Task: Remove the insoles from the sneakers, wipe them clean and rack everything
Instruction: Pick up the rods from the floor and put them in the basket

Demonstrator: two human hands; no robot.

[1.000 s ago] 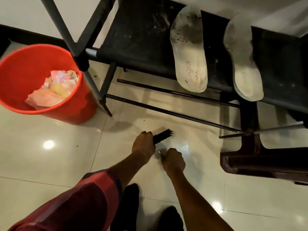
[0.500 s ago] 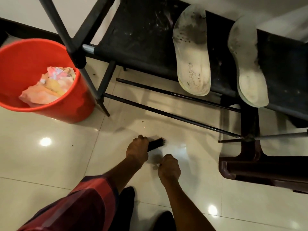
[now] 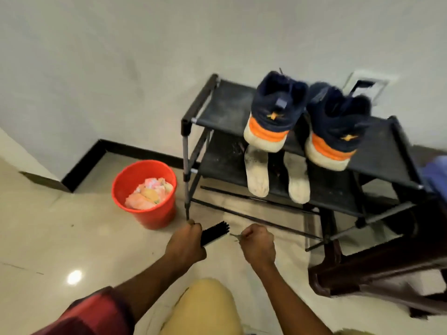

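Two navy sneakers with orange and white heels, left one [image 3: 274, 110] and right one [image 3: 336, 126], stand heel-out on the top shelf of a black shoe rack [image 3: 217, 107]. Two dirty white insoles, one [image 3: 257, 174] beside the other [image 3: 298, 181], lie on the lower shelf under them. My left hand [image 3: 187, 243] is closed around a black brush [image 3: 215, 232], bristles pointing right. My right hand [image 3: 257, 243] is fisted and pinches a small thin object that I cannot identify. Both hands hover above the floor in front of the rack.
A red bucket [image 3: 160, 213] with pink and yellow cloths [image 3: 148, 195] inside stands on the tiled floor left of the rack. A dark brown piece of furniture [image 3: 377, 269] sits at the right. A white wall with black skirting runs behind.
The view has pulled back and up, so the rack's top shelf and the sneakers now show. Both hands have lifted away from the floor, the left still holding the brush.
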